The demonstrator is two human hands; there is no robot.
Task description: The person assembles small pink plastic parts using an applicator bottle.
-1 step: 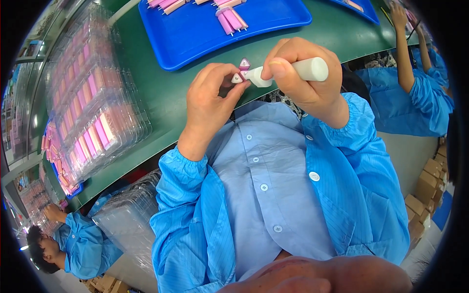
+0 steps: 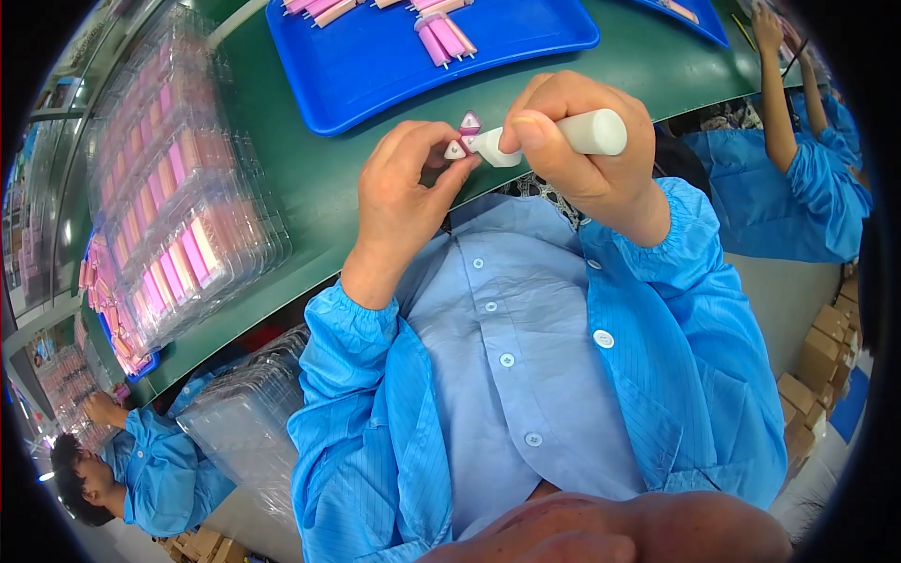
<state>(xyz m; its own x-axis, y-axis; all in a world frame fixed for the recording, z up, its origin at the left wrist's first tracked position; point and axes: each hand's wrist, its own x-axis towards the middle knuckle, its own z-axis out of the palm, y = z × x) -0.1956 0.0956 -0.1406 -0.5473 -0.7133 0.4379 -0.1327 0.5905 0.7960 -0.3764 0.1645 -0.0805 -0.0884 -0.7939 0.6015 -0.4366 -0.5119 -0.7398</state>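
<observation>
My left hand (image 2: 405, 188) is closed, pinching a small cluster of pink triangular pieces (image 2: 469, 123) whose white end faces point up. Most of their length is hidden by my fingers. My right hand (image 2: 587, 141) grips a white cylindrical tool (image 2: 593, 132) with a wider, angled white head (image 2: 497, 148). The tip of that head touches or nearly touches the end of the pieces, just right of my left fingertips. Both hands are above the near edge of the green table (image 2: 310, 178), in front of a blue tray (image 2: 375, 86).
Pink and peach bars (image 2: 443, 39) lie in the blue tray. Stacked clear plastic trays (image 2: 178, 216) of similar bars stand at left, and more clear trays (image 2: 249, 427) sit below the table edge. Co-workers in blue are at lower left and far right. Cardboard boxes (image 2: 817, 347) stand at right.
The rear end of the white tool has shifted very slightly to the left with my right hand. My left hand and the pink pieces stay put.
</observation>
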